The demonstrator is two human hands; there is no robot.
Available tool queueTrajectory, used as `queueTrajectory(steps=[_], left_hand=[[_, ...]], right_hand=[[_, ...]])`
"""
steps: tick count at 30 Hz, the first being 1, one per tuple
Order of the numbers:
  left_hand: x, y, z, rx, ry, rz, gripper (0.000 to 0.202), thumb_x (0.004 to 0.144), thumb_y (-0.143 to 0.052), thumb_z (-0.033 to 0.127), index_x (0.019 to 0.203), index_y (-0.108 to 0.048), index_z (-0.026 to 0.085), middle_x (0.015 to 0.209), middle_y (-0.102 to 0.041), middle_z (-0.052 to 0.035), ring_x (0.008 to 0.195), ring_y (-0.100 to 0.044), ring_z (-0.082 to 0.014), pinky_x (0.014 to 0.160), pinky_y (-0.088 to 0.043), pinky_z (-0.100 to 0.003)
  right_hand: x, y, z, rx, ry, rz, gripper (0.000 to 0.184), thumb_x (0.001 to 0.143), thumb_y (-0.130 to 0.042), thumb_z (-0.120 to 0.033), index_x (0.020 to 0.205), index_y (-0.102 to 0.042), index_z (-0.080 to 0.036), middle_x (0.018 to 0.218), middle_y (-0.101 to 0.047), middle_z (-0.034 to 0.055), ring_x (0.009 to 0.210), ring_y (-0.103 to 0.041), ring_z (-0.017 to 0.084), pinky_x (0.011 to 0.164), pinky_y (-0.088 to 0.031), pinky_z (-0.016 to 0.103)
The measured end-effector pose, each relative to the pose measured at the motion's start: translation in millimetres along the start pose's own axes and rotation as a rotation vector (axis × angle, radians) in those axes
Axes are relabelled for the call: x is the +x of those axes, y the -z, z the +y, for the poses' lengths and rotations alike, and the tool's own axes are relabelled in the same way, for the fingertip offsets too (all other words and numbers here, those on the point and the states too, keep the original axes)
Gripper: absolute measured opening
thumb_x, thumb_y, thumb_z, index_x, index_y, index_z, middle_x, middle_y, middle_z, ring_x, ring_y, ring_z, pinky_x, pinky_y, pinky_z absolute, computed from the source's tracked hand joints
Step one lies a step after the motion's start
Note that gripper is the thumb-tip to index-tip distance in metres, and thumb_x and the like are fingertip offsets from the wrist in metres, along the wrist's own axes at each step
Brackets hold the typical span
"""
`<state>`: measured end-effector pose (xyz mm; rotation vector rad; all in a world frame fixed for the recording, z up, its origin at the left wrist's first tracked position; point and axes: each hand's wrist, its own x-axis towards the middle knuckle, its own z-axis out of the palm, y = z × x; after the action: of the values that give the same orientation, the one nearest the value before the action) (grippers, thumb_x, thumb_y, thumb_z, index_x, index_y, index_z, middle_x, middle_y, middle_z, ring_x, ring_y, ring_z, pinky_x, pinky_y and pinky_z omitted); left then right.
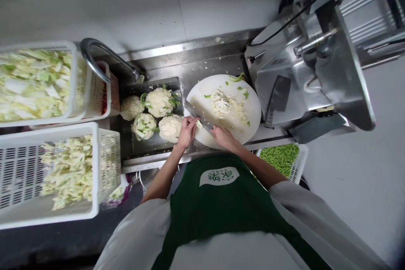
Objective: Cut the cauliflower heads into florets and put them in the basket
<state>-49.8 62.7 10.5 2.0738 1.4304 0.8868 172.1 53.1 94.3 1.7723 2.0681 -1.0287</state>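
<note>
My right hand (223,136) is wrapped round the handle of a kitchen knife (199,114), whose broad blade points up and left over the white round cutting board (202,86). At the board's left edge my left hand (187,130) pinches a small cauliflower floret (199,123) beside the blade. A larger piece of cauliflower (220,103) lies mid-board, with crumbs and green leaf scraps around it. Left of the board, several whole cauliflowers (159,102) sit in the metal sink (144,147), close to my left hand.
A curved faucet (104,52) reaches over the sink's left side. White baskets of chopped cabbage (34,88) and florets (69,168) stand at left. On the right are a slicing machine (341,59) and a cleaver (280,95). Chopped greens (280,158) fill a low basket.
</note>
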Motion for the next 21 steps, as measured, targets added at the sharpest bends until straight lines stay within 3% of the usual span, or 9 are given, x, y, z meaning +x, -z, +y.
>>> queueTrajectory(steps=[3,8,15,21], left_hand=[[0.8,1.4,0.3,-0.056,0.008,0.006,0.028,0.101,-0.053,0.024,0.127,-0.062,0.023,0.118,-0.05,-0.0089,0.096,-0.061,-0.0171,0.087,-0.057,-0.033],[-7.8,-20.8,3.7,-0.089,-0.037,0.109,0.018,0.101,-0.049,0.021,0.115,-0.062,0.021,0.115,-0.057,-0.0116,0.115,-0.06,-0.0228,0.1,-0.055,-0.04],[-7.9,-39.2,14.8,-0.103,0.03,0.238,0.016,0.101,-0.057,0.031,0.109,-0.063,0.019,0.112,-0.064,-0.0125,0.11,-0.063,-0.023,0.098,-0.056,-0.042],[-1.2,-40.0,13.0,-0.118,0.052,0.21,0.019,0.103,-0.054,0.033,0.107,-0.065,0.019,0.112,-0.067,-0.0134,0.112,-0.063,-0.0235,0.1,-0.055,-0.044]], right_hand=[[-7.9,4.1,23.1,0.005,-0.024,0.011,0.038,0.11,-0.034,-0.031,0.121,-0.065,-0.013,0.113,-0.075,0.0155,0.108,-0.071,0.025,0.089,-0.047,0.028],[-29.7,3.6,45.6,-0.103,-0.119,0.053,0.038,0.11,-0.032,-0.033,0.121,-0.063,-0.014,0.106,-0.076,0.0159,0.101,-0.074,0.027,0.084,-0.048,0.029],[-36.6,3.5,24.1,-0.155,-0.018,0.059,0.039,0.112,-0.027,-0.034,0.125,-0.059,-0.015,0.105,-0.077,0.0147,0.099,-0.075,0.024,0.084,-0.048,0.029],[-29.5,7.8,15.7,-0.173,-0.002,0.035,0.037,0.111,-0.03,-0.032,0.12,-0.062,-0.015,0.103,-0.077,0.0158,0.098,-0.074,0.026,0.085,-0.048,0.03]])
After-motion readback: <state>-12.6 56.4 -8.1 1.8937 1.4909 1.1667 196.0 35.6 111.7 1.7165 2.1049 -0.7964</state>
